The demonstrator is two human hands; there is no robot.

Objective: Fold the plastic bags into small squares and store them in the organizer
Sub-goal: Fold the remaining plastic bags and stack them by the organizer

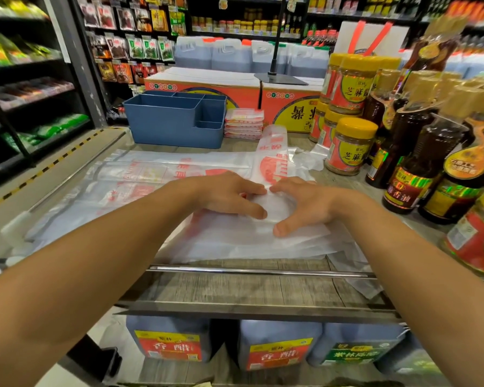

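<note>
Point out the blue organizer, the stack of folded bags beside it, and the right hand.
blue organizer [162,127]: head view, front wall.
stack of folded bags [243,124]: head view, front edge.
right hand [299,203]: head view, back of hand.

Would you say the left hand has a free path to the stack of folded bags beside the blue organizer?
Probably yes. The left hand rests on the clear plastic bag, and only flat bags lie between it and the stack of folded red-printed bags right of the blue plastic organizer. Nothing upright blocks it.
</note>
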